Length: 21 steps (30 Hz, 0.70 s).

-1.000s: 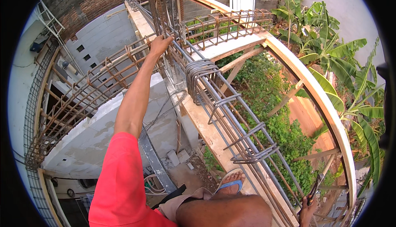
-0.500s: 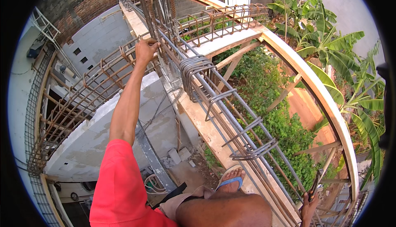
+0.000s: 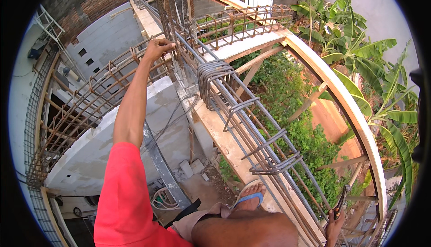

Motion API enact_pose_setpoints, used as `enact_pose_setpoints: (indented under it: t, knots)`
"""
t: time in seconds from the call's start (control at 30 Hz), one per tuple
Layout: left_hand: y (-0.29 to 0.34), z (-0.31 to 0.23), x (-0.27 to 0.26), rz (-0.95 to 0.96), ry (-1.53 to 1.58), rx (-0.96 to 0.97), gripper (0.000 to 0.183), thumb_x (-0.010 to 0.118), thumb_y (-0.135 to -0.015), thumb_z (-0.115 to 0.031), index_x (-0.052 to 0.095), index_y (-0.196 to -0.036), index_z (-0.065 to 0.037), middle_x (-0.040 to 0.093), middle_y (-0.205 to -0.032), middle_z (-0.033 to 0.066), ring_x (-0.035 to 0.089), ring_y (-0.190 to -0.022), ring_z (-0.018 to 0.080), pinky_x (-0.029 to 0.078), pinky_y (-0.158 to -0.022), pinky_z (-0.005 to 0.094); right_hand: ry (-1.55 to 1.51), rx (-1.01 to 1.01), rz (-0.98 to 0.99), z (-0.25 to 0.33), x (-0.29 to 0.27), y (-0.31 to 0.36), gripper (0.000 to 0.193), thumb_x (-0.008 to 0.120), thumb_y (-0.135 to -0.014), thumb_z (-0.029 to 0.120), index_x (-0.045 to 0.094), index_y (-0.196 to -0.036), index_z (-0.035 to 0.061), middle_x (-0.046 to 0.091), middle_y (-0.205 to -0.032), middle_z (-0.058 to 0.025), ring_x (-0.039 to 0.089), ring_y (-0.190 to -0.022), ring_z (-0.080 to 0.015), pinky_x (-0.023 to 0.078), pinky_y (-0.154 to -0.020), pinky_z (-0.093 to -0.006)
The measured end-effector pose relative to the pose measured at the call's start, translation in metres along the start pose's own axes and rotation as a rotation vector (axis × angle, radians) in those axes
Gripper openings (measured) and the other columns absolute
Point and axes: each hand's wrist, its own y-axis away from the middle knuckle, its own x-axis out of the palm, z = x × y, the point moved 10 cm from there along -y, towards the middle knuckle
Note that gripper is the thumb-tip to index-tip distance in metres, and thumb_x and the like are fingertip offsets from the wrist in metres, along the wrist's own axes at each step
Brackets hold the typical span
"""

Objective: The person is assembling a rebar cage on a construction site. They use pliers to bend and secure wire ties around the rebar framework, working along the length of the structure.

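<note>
My left hand (image 3: 159, 49) reaches forward to the upright rusty rebars (image 3: 167, 20), its fingers drawn together beside them. Whatever those fingers pinch, if anything, is too small to make out. Low at the right edge of the beam, my right hand (image 3: 333, 230) grips a pair of pliers (image 3: 343, 200), jaws upward. Between my hands runs a long rebar cage (image 3: 265, 135) of grey and rusty bars. Several grey stirrups (image 3: 215, 74) are bunched on it close to the upright bars, and others are spread nearer to me.
My sandalled foot (image 3: 251, 197) rests on a wooden board (image 3: 220, 132) beside the cage. Left, another rusty cage (image 3: 103, 83) tops a block wall (image 3: 121, 123), with a drop to rubble below. Right, a curved wooden form (image 3: 354, 108) arches over plants; banana plants (image 3: 368, 58) stand beyond.
My left forearm and red sleeve have shifted slightly left, while the hand stays by the upright rebars. My right hand with the pliers has barely moved.
</note>
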Motion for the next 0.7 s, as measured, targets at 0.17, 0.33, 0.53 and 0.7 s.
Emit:
enact_pose_setpoints:
  t: [0.17,0.33,0.53,0.7]
  knots:
    - [0.011,0.025,0.004,-0.056,0.167,-0.071,0.035,0.081,-0.095,-0.030,0.074,-0.121,-0.008,0.075,-0.098,0.0024,0.067,-0.083,0.0086,0.051,-0.068,0.0248,0.006,-0.029,0.011,-0.003,-0.002,0.000,0.019,0.066,-0.098,0.016,0.054,-0.102,0.0015,0.046,-0.080,-0.0074,0.046,-0.074,-0.0190,0.041,-0.069,-0.0354]
    - [0.020,0.039,-0.004,-0.080,0.269,-0.105,0.050,0.084,-0.089,-0.043,0.074,-0.125,-0.009,0.076,-0.109,0.0068,0.069,-0.086,0.0110,0.053,-0.073,0.0280,-0.016,0.012,-0.082,-0.015,-0.009,-0.004,0.020,0.063,-0.104,0.020,0.057,-0.105,0.0007,0.051,-0.085,-0.0056,0.049,-0.079,-0.0186,0.043,-0.074,-0.0347]
    - [0.109,-0.034,-0.005,-0.564,-0.074,0.341,0.037,0.075,-0.097,-0.034,0.075,-0.116,-0.002,0.077,-0.101,0.0070,0.069,-0.087,0.0137,0.054,-0.080,0.0291,-0.287,0.006,-0.245,0.004,-0.048,0.007,0.031,0.058,-0.109,0.030,0.064,-0.111,-0.0006,0.065,-0.105,-0.0092,0.057,-0.098,-0.0195,0.043,-0.093,-0.0344]
    - [0.287,-0.050,0.203,0.134,0.163,0.101,0.024,0.074,-0.096,-0.016,0.073,-0.113,0.000,0.074,-0.101,0.0052,0.067,-0.091,0.0109,0.053,-0.082,0.0278,-0.264,-0.052,-0.282,0.049,-0.073,0.037,0.037,0.058,-0.108,0.039,0.067,-0.107,0.0024,0.067,-0.098,-0.0056,0.059,-0.092,-0.0157,0.046,-0.085,-0.0328]
